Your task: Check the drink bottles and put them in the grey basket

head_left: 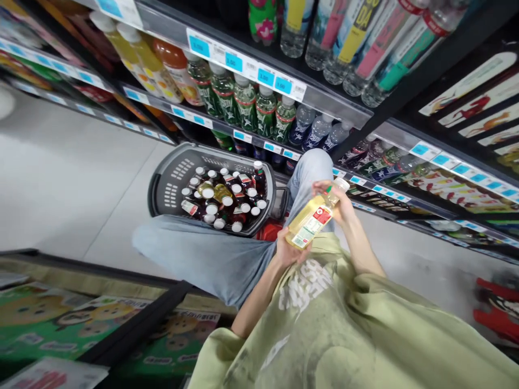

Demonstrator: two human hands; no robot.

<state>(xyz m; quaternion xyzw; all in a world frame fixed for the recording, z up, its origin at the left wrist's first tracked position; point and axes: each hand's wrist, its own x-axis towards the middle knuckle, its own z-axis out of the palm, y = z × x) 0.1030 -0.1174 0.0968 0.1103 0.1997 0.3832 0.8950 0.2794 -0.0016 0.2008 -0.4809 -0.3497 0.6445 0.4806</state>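
A bottle of pale yellow drink (310, 219) with a white cap and a red, white and green label lies tilted across my lap, held between both hands. My left hand (288, 247) is wrapped round its base end. Up at the neck, my right hand (343, 205) has its fingers closed around the bottle just below the cap. By my left knee stands a grey shopping basket (172, 186) holding several dark bottles (237, 219) with white caps, and a few yellow ones (222, 192) among them.
Shelves of green-labelled bottles (246, 108) and clear soda bottles (351, 38) rise in front, with price-tag rails (247, 65) along their edges. Behind my left leg is a low display of green cartons (36, 324). A red and black object (497, 305) sits on the floor at right.
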